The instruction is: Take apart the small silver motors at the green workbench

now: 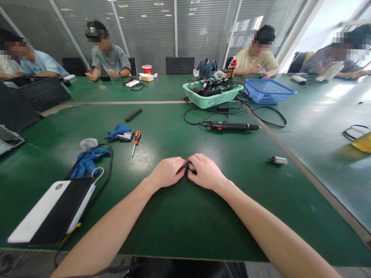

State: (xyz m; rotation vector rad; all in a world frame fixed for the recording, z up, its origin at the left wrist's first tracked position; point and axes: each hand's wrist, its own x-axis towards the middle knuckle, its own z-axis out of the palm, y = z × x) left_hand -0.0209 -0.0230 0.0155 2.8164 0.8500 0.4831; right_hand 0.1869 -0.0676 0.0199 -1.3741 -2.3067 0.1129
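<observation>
My left hand (167, 172) and my right hand (206, 171) meet at the middle of the green workbench (181, 221). Between their fingertips they pinch a small dark connector with a metal part (189, 167), mostly hidden by my fingers. To the left lie an orange-handled screwdriver (136, 142) and blue gloves (119, 132). A black electric screwdriver (231, 126) with its cord rests ahead of my hands. A small metal cylinder (277, 160) lies to the right.
More blue gloves (87, 163) and a black-and-white power bank (52, 211) with a cable lie at left. A mint basket of tools (212, 94) and a blue basket (267, 91) stand ahead. Several people (107, 52) sit around the joined benches.
</observation>
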